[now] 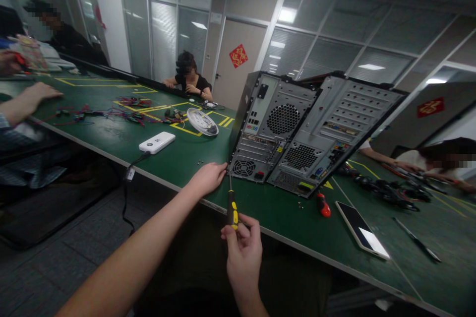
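Observation:
My right hand (pixel 243 247) is closed round the end of a black and yellow screwdriver (pixel 232 210), below the table's front edge. Its thin shaft points up to the lower left corner of a desktop computer case (pixel 282 118), whose back panel faces me. At that same corner, my left hand (pixel 211 176) has its fingertips drawn together against the case and the screwdriver's tip; whatever they pinch is too small to make out. A second computer case (pixel 336 113) leans right alongside the first. Small loose screws (pixel 200 162) lie left of my left hand.
A red screwdriver (pixel 323 205), a phone (pixel 362 230) and a pen-like tool (pixel 416 239) lie to the right on the green table (pixel 178 168). Black cables (pixel 386 190) lie beyond. Leftward are a white power bank (pixel 157 143), a round white cover (pixel 202 121) and wires. Other people sit around.

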Action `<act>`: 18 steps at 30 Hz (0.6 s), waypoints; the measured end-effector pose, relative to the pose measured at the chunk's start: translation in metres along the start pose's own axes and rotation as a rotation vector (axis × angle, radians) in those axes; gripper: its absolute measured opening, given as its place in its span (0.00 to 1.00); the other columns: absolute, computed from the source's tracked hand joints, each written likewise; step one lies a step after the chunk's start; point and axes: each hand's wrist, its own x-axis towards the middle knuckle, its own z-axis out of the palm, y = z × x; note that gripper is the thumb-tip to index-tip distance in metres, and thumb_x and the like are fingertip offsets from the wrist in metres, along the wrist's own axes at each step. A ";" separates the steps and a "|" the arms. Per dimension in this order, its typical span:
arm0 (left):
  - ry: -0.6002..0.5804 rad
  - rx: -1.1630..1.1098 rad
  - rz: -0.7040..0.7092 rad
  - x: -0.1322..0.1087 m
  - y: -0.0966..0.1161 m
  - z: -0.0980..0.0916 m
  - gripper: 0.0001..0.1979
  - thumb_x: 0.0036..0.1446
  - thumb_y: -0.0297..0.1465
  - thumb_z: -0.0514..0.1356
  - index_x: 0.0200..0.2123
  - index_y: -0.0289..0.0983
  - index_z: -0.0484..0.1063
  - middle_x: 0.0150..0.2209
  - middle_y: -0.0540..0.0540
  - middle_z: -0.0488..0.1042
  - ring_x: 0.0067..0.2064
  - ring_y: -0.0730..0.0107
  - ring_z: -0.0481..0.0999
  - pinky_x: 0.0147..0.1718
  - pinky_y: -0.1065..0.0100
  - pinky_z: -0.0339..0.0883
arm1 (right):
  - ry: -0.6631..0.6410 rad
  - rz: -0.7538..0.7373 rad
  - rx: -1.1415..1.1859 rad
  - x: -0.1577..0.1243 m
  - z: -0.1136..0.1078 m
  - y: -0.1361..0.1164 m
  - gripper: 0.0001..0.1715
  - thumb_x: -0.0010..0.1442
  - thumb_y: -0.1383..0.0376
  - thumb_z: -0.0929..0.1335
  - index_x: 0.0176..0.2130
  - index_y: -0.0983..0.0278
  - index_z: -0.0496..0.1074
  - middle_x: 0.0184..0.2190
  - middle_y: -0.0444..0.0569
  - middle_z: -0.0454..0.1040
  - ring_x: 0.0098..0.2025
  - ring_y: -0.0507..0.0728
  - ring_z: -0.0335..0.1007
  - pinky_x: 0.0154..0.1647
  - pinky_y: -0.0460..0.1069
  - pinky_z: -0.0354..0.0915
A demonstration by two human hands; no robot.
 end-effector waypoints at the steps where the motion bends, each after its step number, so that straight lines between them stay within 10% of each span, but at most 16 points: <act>1: 0.001 -0.003 0.001 0.000 0.000 0.000 0.20 0.71 0.34 0.50 0.60 0.36 0.73 0.45 0.37 0.82 0.47 0.58 0.81 0.48 0.63 0.72 | 0.010 -0.008 -0.007 0.000 -0.001 0.000 0.23 0.60 0.56 0.75 0.48 0.62 0.68 0.30 0.47 0.81 0.30 0.57 0.77 0.34 0.51 0.72; 18: -0.007 -0.013 0.000 0.000 0.000 -0.001 0.20 0.71 0.34 0.50 0.60 0.36 0.73 0.43 0.37 0.82 0.45 0.58 0.81 0.47 0.62 0.72 | 0.053 -0.136 -0.121 0.001 -0.006 0.008 0.22 0.59 0.59 0.75 0.51 0.65 0.79 0.44 0.55 0.80 0.43 0.60 0.76 0.44 0.54 0.73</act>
